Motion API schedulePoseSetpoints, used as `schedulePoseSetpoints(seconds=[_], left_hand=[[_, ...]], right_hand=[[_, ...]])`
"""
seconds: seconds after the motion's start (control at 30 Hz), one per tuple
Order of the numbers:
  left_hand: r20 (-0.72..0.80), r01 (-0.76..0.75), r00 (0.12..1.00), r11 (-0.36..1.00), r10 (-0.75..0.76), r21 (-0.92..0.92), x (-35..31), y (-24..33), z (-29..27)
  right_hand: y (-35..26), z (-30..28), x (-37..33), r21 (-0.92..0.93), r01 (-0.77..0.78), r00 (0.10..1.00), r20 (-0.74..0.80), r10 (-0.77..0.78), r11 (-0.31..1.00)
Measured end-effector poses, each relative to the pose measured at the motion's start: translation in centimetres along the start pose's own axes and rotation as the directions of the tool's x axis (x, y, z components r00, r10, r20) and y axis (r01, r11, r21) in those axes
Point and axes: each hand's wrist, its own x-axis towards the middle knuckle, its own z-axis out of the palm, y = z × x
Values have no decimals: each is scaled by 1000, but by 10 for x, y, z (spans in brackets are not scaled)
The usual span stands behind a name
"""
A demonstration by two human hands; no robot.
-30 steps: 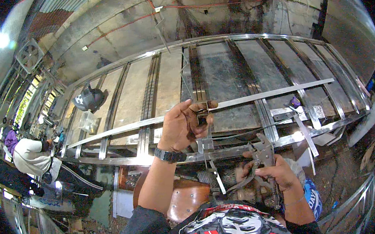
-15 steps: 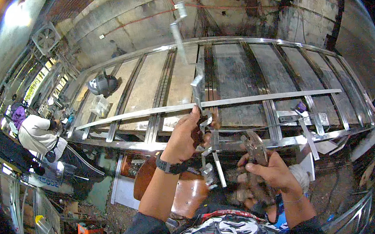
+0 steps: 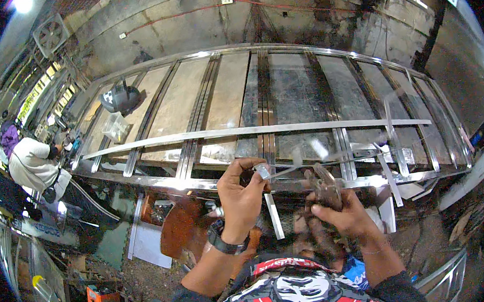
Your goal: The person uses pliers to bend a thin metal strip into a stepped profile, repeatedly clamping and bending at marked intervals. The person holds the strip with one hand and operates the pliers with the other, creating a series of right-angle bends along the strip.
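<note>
- Your left hand [image 3: 239,202] is closed on a thin bent metal strip [image 3: 263,171]. Its bright end sits between your thumb and fingers, so the pinch is near that end.
- The strip seems to run off to your right, over the near edge of the metal frame [image 3: 202,54]. It is blurry there, so I cannot tell just where it stops.
- Your right hand [image 3: 348,213] is wrapped around a pair of pliers [image 3: 327,189], just past the near edge. They are blurry too, so I cannot tell if their mouth is open or is biting anything.
- The pliers' top is near the strip. I cannot tell if they touch.
- To me, this looks like the handling step: you are turning the strip and keeping the tool ready.
- I think the next move calls for a steady strip, with the spot you want to grab turned toward the pliers. Hold on tight, since the long loose part could swing and knock things.
- A long flat bar [image 3: 212,134] lies across the frame, closer to the near edge than the far one. Keep the strip clear of it.
- A dark helmet [image 3: 121,98] and a clear tub [image 3: 115,128] sit toward the left edge, well apart from your hands.
</note>
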Motion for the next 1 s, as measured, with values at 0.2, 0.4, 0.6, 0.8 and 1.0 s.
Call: schedulePoseSetpoints(seconds=[0.2,0.4,0.6,0.8,1.0], left_hand=[[62,-302,950,845,307,442,14,-14,13],[236,-411,911,793,338,450,18,-23,24],[435,-338,896,772,89,538,15,-32,26],[561,-128,820,917,-117,378,18,-40,16],[755,-138,640,947,-139,292,30,-33,-5]], right_hand=[[-9,23,-5,95,38,995,-93,-29,995],[-22,32,36,-55,238,879,-413,-239,970],[-18,6,72,-65,309,825,-478,-301,949],[-13,8,82,-81,313,876,-359,-321,946],[-6,-2,102,-47,299,891,-345,-296,953]])
